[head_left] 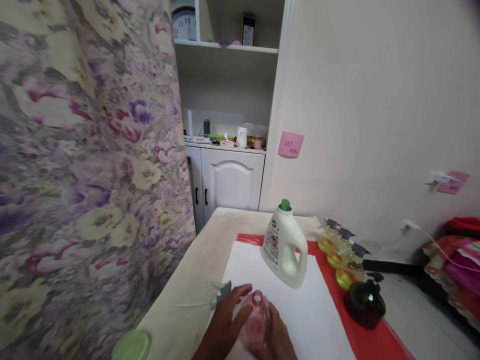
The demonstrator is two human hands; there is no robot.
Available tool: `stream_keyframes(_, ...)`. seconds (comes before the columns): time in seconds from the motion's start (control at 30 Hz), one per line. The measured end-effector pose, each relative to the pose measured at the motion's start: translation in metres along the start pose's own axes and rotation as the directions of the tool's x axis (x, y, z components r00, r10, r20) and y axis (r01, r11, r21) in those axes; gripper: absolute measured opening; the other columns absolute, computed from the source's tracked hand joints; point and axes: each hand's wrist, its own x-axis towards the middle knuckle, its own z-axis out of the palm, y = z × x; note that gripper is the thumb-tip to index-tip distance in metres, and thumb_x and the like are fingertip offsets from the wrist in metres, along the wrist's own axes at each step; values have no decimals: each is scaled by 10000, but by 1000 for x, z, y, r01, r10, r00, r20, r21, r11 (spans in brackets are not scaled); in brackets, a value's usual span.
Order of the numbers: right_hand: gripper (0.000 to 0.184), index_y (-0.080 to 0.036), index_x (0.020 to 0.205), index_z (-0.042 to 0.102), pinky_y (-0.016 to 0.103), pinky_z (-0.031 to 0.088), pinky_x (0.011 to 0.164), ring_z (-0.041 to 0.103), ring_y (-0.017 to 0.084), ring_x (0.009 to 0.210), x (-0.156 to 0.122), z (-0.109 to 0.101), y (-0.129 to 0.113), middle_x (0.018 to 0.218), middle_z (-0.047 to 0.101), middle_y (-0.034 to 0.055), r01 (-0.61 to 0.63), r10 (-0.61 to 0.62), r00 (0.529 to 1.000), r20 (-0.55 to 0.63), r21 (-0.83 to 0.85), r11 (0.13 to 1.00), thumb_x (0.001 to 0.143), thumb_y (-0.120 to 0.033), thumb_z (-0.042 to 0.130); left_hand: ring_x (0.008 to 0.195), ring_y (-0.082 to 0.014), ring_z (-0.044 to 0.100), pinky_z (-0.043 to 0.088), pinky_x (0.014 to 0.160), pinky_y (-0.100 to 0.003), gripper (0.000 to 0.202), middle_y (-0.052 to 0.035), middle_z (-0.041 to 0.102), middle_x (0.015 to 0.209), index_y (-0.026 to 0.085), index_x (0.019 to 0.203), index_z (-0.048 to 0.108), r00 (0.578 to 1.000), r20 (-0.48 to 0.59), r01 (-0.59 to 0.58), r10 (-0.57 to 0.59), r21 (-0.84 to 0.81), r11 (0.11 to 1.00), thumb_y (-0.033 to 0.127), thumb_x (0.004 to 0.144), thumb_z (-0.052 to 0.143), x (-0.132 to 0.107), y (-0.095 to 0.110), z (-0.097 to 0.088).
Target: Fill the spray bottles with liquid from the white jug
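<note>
A clear pink bottle (255, 324) with an uncapped round neck stands upright low in the view, between my two hands. My left hand (227, 320) curls its thumb and forefinger against the bottle's left side. On the other side, my right hand (280, 336) presses around the bottle, its fingers partly hidden. Just left of my left hand lies a green and dark grey spray head (221, 291), its thin tube (193, 304) pointing left. Beyond the hands a large pale green detergent jug (285, 250) stands upright; its neck is open, with a green spout inside.
White paper (311, 312) lies over red sheeting (330, 285) on the table. Along the right edge stand several clear spray bottles (348, 272) with yellow liquid and a dark pump bottle (364, 303). A light green lid or tub (131, 345) sits at lower left, near the floral curtain (93, 175).
</note>
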Motion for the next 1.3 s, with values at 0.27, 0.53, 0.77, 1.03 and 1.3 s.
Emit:
stream_keyframes(0.27, 910, -209, 1341, 447, 509, 307, 1125, 410, 375, 1341, -1, -39, 4, 1416, 497, 158, -47, 46, 997, -55, -12, 999, 553, -487, 808, 1209, -297, 577, 438, 1054, -449, 442, -102, 664, 1275, 252, 1207, 631, 1000, -26, -4, 5, 67, 998, 329, 773, 645, 4, -2, 7)
stream_keyframes(0.53, 616, -205, 1255, 474, 474, 438, 1029, 525, 306, 1233, 77, -121, -60, 1360, 523, 151, -126, 143, 919, -368, 72, 989, 766, -535, 651, 1164, -309, 605, 428, 1056, -477, 427, -84, 706, 1203, 276, 1114, 681, 998, -67, -8, 12, 60, 998, 255, 688, 705, 13, -3, 13)
stream_keyframes(0.77, 565, -185, 1068, 590, 359, 516, 869, 638, 254, 1004, 138, -126, -56, 1090, 685, 85, -93, 107, 939, -326, 58, 994, 662, -551, 732, 1110, -283, 649, 498, 995, -429, 356, -71, 734, 1151, 281, 1075, 700, 992, -60, -105, 109, 64, 992, 316, 721, 702, 15, -3, 14)
stream_keyframes(1.03, 339, -195, 686, 610, 269, 428, 576, 552, 167, 598, 162, -125, -58, 626, 615, -19, -162, 161, 970, -182, 8, 987, 684, -518, 714, 1033, -238, 668, 505, 939, -317, 332, -15, 748, 1065, 301, 1020, 695, 986, -53, -162, 161, -27, 986, 261, 692, 732, 21, -10, 22)
stream_keyframes(1.3, 404, -217, 617, 496, 264, 335, 532, 430, 130, 530, 161, -107, -68, 546, 466, -65, -186, 167, 952, -256, -54, 981, 679, -569, 683, 1059, -224, 641, 469, 953, -312, 282, -9, 725, 1082, 302, 1047, 673, 995, 46, -87, 89, -47, 995, 310, 765, 682, 25, -15, 24)
